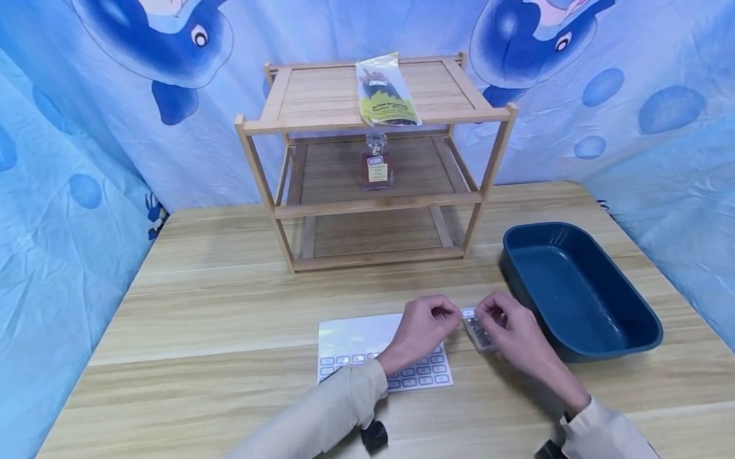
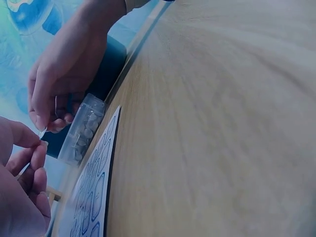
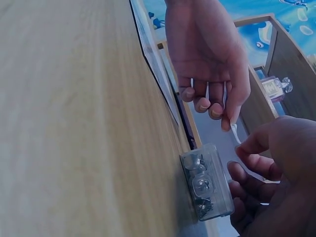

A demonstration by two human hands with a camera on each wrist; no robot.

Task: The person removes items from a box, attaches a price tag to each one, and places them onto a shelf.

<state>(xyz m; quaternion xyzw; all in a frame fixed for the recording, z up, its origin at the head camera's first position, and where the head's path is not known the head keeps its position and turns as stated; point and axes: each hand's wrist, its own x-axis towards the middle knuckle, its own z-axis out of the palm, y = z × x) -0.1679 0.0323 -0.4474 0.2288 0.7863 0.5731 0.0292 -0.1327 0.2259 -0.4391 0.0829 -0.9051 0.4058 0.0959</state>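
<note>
A small white sticker (image 3: 235,133) is stretched between both hands, seen nearly edge-on in the wrist views. My left hand (image 1: 427,323) pinches one end between thumb and forefinger. The other end is pinched by my right hand (image 1: 514,329). Beneath the fingers, a clear plastic box (image 3: 207,182) holding several silver metal tacks stands on the table. Partly covered by my left forearm, a white sheet (image 1: 357,331) with rows of blue-bordered labels lies to the left of the box.
A dark blue basin (image 1: 567,294) stands right of my right hand. At the back is a three-level wooden rack (image 1: 382,258). It bears a yellow-and-white packet (image 1: 386,93) on top and a perfume bottle (image 1: 377,165) on the middle shelf. A blue dolphin-print curtain (image 1: 353,17) surrounds the table.
</note>
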